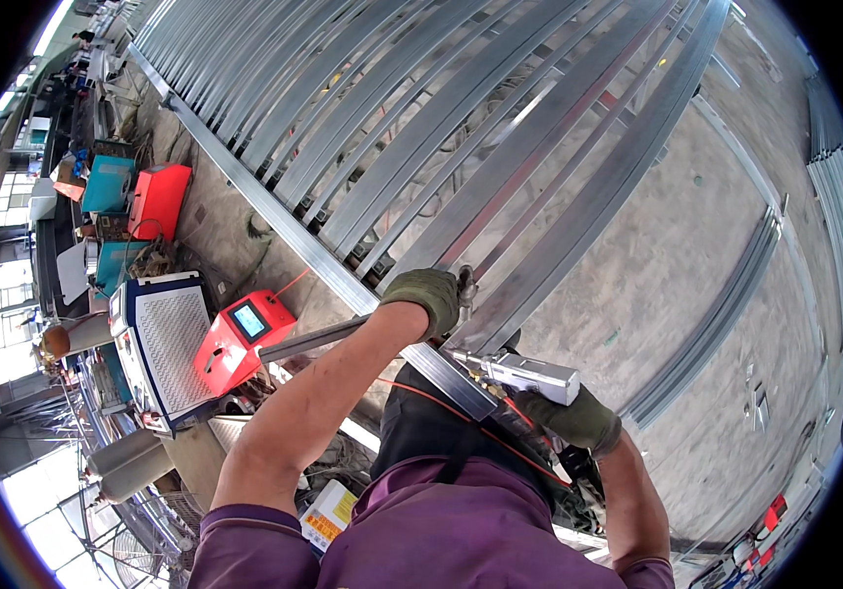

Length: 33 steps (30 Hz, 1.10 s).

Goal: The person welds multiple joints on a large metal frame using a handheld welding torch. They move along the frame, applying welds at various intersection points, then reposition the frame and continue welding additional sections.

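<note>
Head view: left hand (426, 297) grips a clamp handle (464, 285); right hand (578, 420) clasps the welding gun (524, 373) at the frame (362, 294); no finished seam is discernible.

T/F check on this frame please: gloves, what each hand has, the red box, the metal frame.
1. Both hands wear olive-green gloves. True: left hand, right hand.
2. The right hand holds a silver handheld welding gun with a red cable. True.
3. The left hand rests on the small red box with a screen. False: it grips a part at the edge of the long grey metal slatted frame; the box stands apart, on the floor.
4. The slatted frame is made of wooden planks. False: it is shiny grey metal strips.
5. The person wears a purple shirt. True.
</note>
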Motion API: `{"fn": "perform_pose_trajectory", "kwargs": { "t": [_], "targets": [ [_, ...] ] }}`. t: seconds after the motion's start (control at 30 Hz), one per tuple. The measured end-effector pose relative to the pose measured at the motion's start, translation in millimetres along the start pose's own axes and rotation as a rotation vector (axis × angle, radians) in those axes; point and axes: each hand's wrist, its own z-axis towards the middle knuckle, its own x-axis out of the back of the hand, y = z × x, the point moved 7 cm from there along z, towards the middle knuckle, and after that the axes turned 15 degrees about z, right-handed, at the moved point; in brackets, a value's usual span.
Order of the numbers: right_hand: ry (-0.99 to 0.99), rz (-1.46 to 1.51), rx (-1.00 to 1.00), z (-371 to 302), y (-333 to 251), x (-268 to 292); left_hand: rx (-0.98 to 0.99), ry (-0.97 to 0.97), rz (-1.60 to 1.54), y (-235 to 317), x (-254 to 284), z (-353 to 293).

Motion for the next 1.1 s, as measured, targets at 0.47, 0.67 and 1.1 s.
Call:
{"fn": "perform_pose_trajectory", "kwargs": {
  "t": [0.47,0.67,1.1],
  "targets": [
    [0.017,-0.039,-0.178,8.5,7.3,-6.3,0.056,-0.042,0.022,-3.0,-3.4,3.2],
    [0.002,-0.083,-0.100,13.5,20.6,-2.6,0.027,0.044,0.006,-4.7,-6.6,4.4],
    [-0.092,0.039,-0.099,23.3,46.4,0.5,0.036,0.044,-0.035,-5.0,-5.9,8.2]
  ]
}}
